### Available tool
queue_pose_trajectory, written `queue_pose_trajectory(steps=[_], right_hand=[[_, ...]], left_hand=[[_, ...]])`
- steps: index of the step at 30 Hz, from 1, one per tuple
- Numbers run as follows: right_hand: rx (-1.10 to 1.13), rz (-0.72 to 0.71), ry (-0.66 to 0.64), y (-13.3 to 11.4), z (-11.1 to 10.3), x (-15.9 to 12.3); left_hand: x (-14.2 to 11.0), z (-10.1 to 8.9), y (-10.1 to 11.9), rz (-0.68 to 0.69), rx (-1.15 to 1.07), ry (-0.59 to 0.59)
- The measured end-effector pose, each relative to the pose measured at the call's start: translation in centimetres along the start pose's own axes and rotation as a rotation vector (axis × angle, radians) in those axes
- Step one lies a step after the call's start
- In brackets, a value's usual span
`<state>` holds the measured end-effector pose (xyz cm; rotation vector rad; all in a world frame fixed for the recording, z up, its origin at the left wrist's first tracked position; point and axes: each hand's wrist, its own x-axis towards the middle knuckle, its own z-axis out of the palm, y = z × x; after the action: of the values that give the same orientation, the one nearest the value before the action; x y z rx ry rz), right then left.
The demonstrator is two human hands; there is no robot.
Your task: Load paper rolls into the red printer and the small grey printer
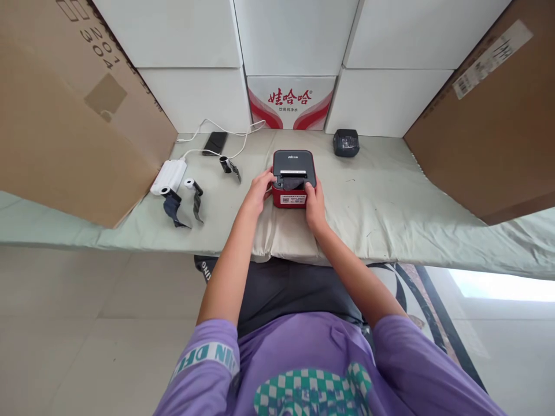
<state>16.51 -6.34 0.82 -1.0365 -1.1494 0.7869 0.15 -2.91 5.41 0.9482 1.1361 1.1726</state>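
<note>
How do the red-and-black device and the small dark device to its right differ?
Size: the red-and-black device is larger; the small dark device is more compact.
Colour: the first has red sides below a dark top; the second shows no red.
Contact: the left hand and right hand hold the first; the second is untouched.
Shared: both are boxy.

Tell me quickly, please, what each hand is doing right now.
Left hand: holding the left side of the red-and-black device.
Right hand: holding its right side, thumb near the front corner.
</note>
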Motion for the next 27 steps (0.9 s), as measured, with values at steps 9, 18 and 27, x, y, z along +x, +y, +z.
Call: queue_pose_trajectory(steps=[9,18,27], right_hand=[[-0.069,0.004,-0.001,1.6,-0.5,0.3],[-0.089,0.022,0.042,1.8,-0.5,0.1],[-0.083,0.010,0.070,2.4,-0.5,0.4]], left_hand=[[1.0,-0.5,-0.7,-0.014,-0.066,-0.001],[0.5,0.2,-0.6,0.012,-0.010,0.043],[1.4,-0.9,2.7,0.418,0.435,0.157]])
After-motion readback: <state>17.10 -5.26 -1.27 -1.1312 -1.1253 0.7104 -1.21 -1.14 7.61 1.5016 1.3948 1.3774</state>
